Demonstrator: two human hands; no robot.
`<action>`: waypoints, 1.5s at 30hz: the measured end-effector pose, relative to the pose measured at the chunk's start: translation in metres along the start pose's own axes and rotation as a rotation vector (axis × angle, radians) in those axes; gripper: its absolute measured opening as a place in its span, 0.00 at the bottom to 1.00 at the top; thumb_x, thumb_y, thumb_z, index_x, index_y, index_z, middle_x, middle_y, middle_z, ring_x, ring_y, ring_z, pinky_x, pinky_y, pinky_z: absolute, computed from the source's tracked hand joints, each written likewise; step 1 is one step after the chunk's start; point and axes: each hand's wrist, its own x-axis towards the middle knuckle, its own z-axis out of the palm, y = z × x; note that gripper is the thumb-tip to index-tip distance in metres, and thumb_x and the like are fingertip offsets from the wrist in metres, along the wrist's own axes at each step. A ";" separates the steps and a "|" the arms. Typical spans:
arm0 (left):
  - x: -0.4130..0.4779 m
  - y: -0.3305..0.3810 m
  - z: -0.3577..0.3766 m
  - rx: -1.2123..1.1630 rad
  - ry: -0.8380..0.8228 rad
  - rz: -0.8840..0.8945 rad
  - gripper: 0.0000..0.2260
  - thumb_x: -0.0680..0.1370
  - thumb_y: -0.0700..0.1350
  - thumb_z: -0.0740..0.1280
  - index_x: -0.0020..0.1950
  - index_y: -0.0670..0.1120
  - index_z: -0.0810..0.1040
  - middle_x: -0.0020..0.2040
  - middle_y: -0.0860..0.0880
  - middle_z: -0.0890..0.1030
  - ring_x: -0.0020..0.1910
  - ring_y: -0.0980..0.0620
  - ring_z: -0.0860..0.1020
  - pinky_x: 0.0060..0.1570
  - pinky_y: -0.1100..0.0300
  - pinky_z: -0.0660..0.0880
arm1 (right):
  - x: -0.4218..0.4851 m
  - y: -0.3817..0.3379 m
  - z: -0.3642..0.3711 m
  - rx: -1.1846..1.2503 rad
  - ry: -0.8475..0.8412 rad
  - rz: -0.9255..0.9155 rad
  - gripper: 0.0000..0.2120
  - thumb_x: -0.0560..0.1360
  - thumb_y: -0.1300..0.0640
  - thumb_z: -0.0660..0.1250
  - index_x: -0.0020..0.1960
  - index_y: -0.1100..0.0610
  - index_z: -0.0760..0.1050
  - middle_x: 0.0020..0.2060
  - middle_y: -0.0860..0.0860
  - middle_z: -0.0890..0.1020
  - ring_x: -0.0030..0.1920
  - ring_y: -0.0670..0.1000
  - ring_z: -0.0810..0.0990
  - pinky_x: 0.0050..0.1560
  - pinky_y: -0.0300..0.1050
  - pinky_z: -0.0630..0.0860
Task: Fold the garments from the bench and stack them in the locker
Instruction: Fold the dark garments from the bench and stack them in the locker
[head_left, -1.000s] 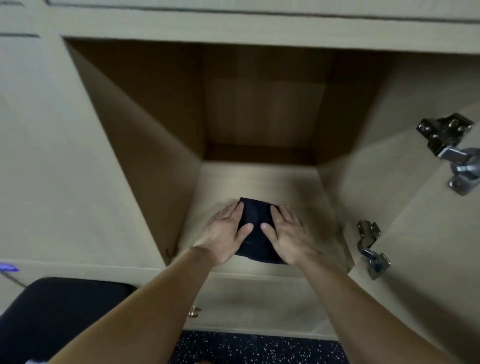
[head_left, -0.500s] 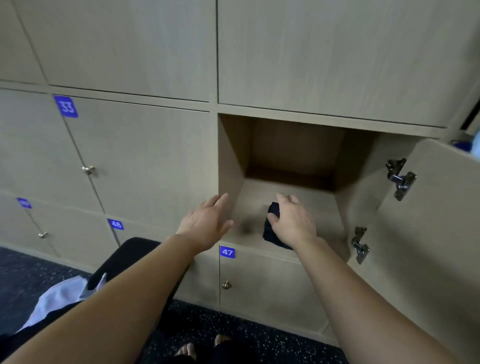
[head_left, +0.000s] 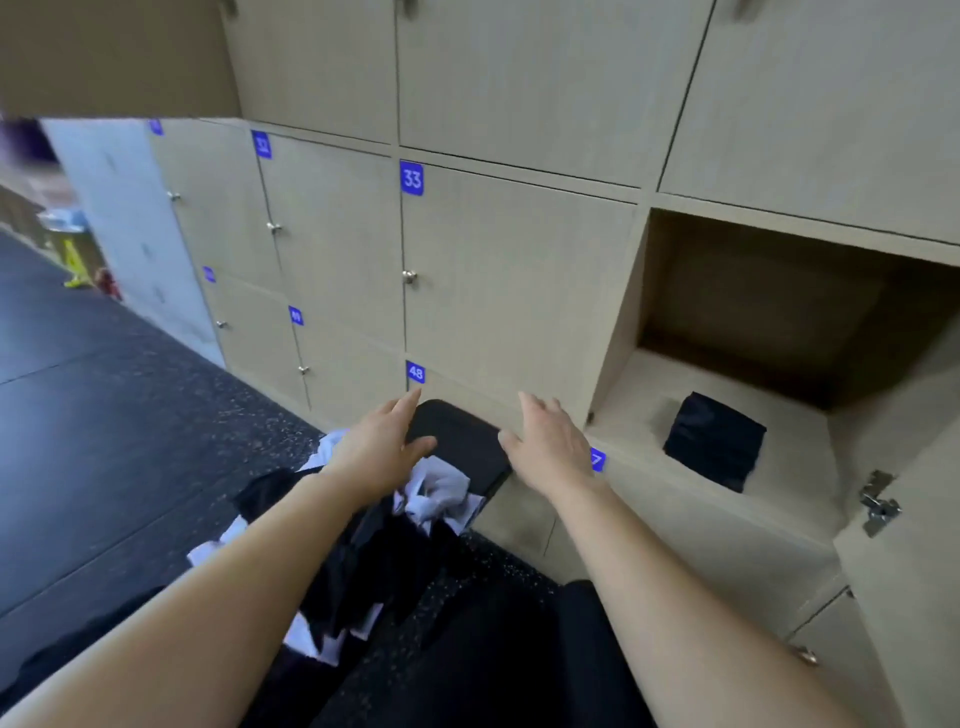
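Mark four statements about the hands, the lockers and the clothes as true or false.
1. A folded dark garment lies on the floor of the open locker. True.
2. The right hand grips the folded dark garment. False: it is open and holds nothing, near the end of the bench, apart from the garment.
3. The left hand is open above the pile of black and white garments. True.
4. Locker 33 stands open. False: its door is shut; the open locker is to its right.
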 end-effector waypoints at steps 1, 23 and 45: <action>-0.010 -0.016 -0.001 0.001 0.006 -0.032 0.30 0.81 0.52 0.62 0.80 0.49 0.54 0.75 0.47 0.66 0.71 0.45 0.67 0.64 0.52 0.67 | -0.003 -0.011 0.011 0.003 -0.020 -0.026 0.22 0.79 0.50 0.61 0.70 0.56 0.63 0.65 0.56 0.70 0.66 0.57 0.70 0.60 0.51 0.69; -0.005 -0.209 0.037 0.090 -0.026 -0.272 0.24 0.81 0.51 0.61 0.76 0.50 0.63 0.73 0.51 0.70 0.70 0.47 0.68 0.67 0.54 0.66 | 0.041 -0.083 0.178 -0.125 -0.312 -0.205 0.15 0.80 0.47 0.59 0.62 0.53 0.66 0.61 0.52 0.74 0.63 0.54 0.72 0.49 0.47 0.68; 0.082 -0.196 0.069 -0.402 0.022 -0.358 0.14 0.75 0.41 0.71 0.34 0.51 0.70 0.31 0.55 0.70 0.36 0.47 0.73 0.44 0.54 0.71 | 0.087 -0.075 0.196 0.083 -0.054 -0.150 0.06 0.77 0.50 0.65 0.46 0.51 0.72 0.46 0.46 0.76 0.53 0.51 0.71 0.54 0.45 0.65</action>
